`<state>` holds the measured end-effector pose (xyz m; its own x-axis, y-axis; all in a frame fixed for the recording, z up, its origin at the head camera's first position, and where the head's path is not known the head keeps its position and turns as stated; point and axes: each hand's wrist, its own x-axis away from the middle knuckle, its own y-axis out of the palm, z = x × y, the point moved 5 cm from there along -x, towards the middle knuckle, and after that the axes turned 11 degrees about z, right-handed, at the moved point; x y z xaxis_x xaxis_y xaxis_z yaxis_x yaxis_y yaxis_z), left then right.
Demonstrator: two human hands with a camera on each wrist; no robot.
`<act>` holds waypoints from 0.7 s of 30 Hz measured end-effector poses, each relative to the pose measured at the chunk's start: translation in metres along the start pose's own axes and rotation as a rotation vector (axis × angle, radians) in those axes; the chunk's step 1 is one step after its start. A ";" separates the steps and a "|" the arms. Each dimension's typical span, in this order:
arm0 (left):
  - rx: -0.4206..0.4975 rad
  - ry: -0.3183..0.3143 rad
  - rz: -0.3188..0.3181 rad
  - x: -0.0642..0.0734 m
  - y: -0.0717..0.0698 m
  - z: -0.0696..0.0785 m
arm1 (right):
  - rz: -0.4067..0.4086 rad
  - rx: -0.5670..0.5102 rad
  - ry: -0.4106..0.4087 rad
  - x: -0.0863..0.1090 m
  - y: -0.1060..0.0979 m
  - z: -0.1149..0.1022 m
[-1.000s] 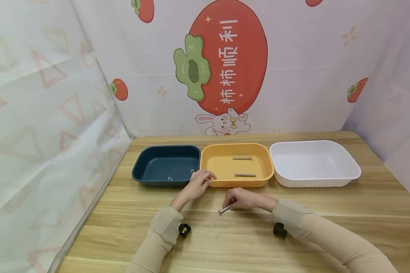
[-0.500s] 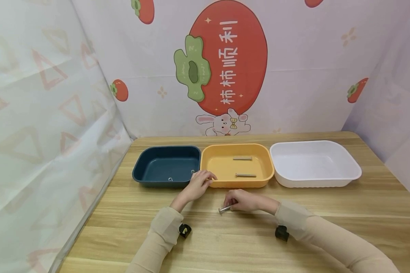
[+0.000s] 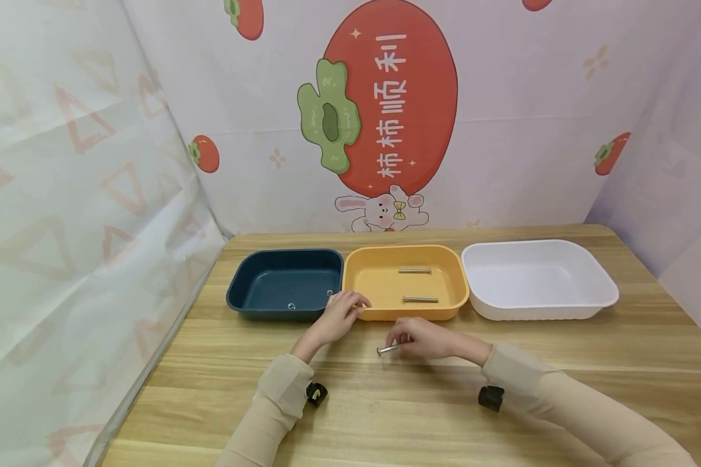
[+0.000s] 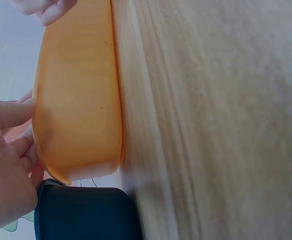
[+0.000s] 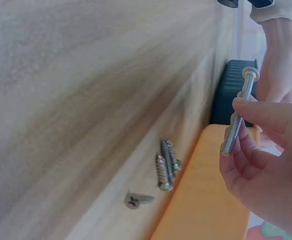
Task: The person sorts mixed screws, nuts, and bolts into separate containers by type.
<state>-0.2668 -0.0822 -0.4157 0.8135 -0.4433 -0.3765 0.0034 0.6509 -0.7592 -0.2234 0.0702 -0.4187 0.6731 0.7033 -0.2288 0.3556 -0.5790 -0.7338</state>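
My right hand (image 3: 423, 338) pinches a silver bolt (image 3: 389, 349) by its shank, just in front of the yellow tray (image 3: 409, 315). In the right wrist view the bolt (image 5: 240, 112) slants between thumb and fingertips, its round head at the upper end and its thread toward the lower. My left hand (image 3: 335, 316) holds the near left corner of the yellow tray; the left wrist view has the thumb at the rim and other fingers partly hidden behind it. Two bolts, one farther back (image 3: 415, 271) and one nearer (image 3: 420, 299), lie inside that tray.
Left of the yellow tray, a dark blue tray (image 3: 251, 311) contains two small nuts (image 3: 291, 306). A white tray (image 3: 543, 314) stands on the right. Several screws (image 5: 164, 167) lie on the table beside the yellow tray in the right wrist view. Behind is a printed cloth.
My right hand, still pinching the bolt, has shifted slightly right and toward the yellow tray, and the bolt lies flatter in view. The left hand stays at the tray's corner.
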 end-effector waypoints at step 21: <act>0.008 0.008 0.001 -0.001 0.002 -0.003 | 0.068 0.008 0.039 0.003 -0.036 0.000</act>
<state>-0.2692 -0.0822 -0.4188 0.8087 -0.4475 -0.3817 0.0070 0.6563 -0.7545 -0.2342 0.0926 -0.3927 0.7201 0.6458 -0.2538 0.3030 -0.6217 -0.7223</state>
